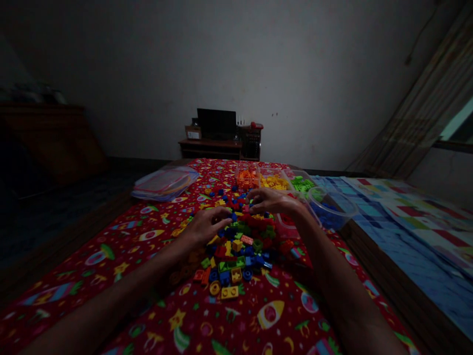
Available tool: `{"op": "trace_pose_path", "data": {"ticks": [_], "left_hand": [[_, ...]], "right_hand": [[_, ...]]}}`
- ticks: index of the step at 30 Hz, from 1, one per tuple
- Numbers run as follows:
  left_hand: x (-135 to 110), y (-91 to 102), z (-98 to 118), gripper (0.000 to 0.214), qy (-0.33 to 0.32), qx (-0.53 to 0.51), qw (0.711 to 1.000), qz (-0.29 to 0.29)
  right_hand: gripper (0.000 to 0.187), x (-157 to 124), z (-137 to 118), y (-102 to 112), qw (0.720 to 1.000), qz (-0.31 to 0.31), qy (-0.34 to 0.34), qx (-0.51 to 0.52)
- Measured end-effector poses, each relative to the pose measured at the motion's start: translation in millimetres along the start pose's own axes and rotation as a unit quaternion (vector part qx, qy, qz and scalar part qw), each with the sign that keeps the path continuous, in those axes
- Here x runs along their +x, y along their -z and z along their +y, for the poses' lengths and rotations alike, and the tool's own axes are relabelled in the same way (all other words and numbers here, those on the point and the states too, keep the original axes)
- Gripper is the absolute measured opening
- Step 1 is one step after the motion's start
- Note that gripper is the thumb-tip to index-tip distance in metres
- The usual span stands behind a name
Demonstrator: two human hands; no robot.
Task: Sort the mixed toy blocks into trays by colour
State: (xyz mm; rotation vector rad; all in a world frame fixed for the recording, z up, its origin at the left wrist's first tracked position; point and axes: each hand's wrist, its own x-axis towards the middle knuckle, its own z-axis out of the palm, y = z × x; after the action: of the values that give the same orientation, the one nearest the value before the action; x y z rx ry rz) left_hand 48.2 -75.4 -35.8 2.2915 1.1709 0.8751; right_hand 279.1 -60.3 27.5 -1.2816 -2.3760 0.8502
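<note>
Dim room, red rocket-print cloth [121,236] over table. Mid-cloth: heap of mixed bricks [236,251]. Left hand [207,224] palm down on heap, fingers loosely curled; right hand [269,201] at far edge, fingers bent together; hold unclear for both. Beyond: clear tubs [349,209] of sorted bricks; plastic stack [164,182] far left.

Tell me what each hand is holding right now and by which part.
Cannot tell: the left hand and right hand lie fingers-down on the brick pile, and the dim picture hides any grip.

The left hand [206,226] covers part of the brick pile [238,251]; both forearms run off-frame
</note>
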Motion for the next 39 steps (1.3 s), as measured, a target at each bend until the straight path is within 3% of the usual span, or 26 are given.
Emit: {"op": "trace_pose_path", "data": {"ticks": [3,5,10,16,19,24,26,29,31,33,36,39], "left_hand": [[1,0.8,6,0.041,0.038,-0.104,0.993,0.028],[2,0.3,7,0.044,0.046,-0.124,0.991,0.034],[1,0.5,6,0.047,0.060,-0.118,0.990,0.057],[1,3.7,14,0.043,0.061,-0.115,0.990,0.050],[1,3.3,14,0.047,0.075,-0.123,0.989,0.047],[0,5.9,13,0.049,0.080,-0.092,0.991,0.051],[-2,6.9,18,0.043,0.043,-0.041,0.997,0.052],[-11,1.6,34,0.031,-0.119,0.036,0.992,0.011],[-22,-8.1,49,0.031,-0.255,0.091,0.961,-0.054],[-35,-21.3,63,0.037,-0.348,0.157,0.916,-0.123],[-52,-40.3,74,0.035,-0.384,0.222,0.880,-0.171],[-56,-50.5,70,0.034,-0.372,0.255,0.880,-0.151]], "right_hand": [[0.029,4,-2,-6,0.999,-0.004,0.016,0.045],[0.028,4,-7,-9,1.000,0.001,0.025,0.015],[0.026,2,-20,-9,0.991,0.034,0.042,-0.119],[0.041,7,-21,-21,0.993,0.004,0.103,-0.056],[0.035,8,-24,-27,0.986,0.019,0.140,-0.091],[0.024,1,-22,-10,0.981,0.089,0.090,-0.145],[0.020,-8,-14,7,0.975,0.144,0.049,-0.161],[0.019,-27,7,38,0.944,0.264,-0.036,-0.193],[0.020,-43,26,57,0.911,0.339,-0.106,-0.211],[0.022,-61,48,71,0.877,0.377,-0.180,-0.236],[0.024,-83,78,82,0.843,0.393,-0.265,-0.254],[0.027,-92,94,83,0.851,0.380,-0.252,-0.262]]}}
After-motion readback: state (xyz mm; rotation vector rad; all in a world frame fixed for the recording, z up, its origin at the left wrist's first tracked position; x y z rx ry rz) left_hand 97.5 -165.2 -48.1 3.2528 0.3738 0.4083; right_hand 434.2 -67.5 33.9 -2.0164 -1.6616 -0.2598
